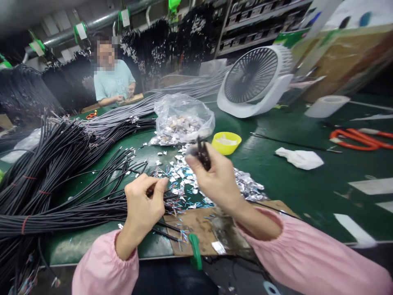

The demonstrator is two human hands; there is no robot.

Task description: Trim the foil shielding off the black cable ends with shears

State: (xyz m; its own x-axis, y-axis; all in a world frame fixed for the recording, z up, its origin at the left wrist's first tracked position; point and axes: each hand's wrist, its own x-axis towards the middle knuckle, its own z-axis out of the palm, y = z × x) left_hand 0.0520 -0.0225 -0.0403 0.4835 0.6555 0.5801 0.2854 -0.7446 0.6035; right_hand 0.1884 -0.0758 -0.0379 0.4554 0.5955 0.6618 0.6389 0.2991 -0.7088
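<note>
My left hand point(145, 203) is closed in a pinch above the black cables point(101, 209); what its fingers hold, if anything, I cannot make out. My right hand point(216, 176) is raised to the right of it, closed around a small dark tool point(202, 155) with narrow upright tips, blurred, its exact kind unclear. Below and between the hands lie foil scraps point(190, 180) and tiny blue wire bits. Cable ends with stripped coloured wires point(183, 235) rest on a brown board point(202, 225) at the table's front edge.
Thick bundles of black cable point(52, 172) fill the left side. Behind my hands stand a clear plastic bag point(184, 119) of scraps, a yellow bowl point(226, 143) and a white fan point(254, 82). Orange-handled scissors point(356, 139) lie right. A co-worker point(113, 82) sits across the table.
</note>
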